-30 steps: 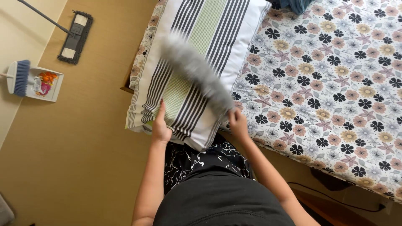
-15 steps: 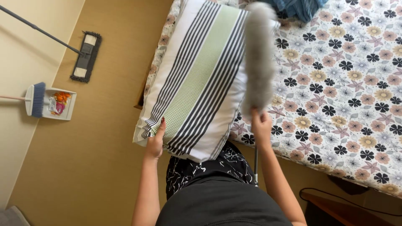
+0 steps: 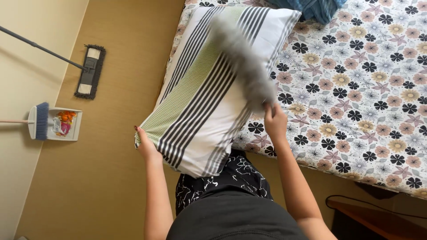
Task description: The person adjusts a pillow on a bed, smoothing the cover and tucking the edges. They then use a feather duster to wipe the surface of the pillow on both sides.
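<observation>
We look straight down from a head-worn camera at our own two bare arms, reaching towards a bed. Our left hand is closed on the near left corner of a large pillow, fingers curled under the edge, so the pillow lies propped at a slant with its near end lifted off the mattress and overhanging the bed's side. The pillow is white with dark stripes and a green checked band running its length.

Our right hand is closed around the handle of a grey feather duster. The fluffy head is blurred and lies diagonally across the pillow's upper right part, touching or just above the fabric; we cannot tell which. Holding the corner seems to keep the pillow steady under the duster.

Beneath the pillow spreads a floral bedsheet in cream with black, pink and tan flowers. A blue cloth sits at the head of the bed.

To the left, on the tan floor, lies a flat mop with its pole angled away. Nearer the wall stands a dustpan holding bits of litter, with a blue-bristled brush touching it.
</observation>
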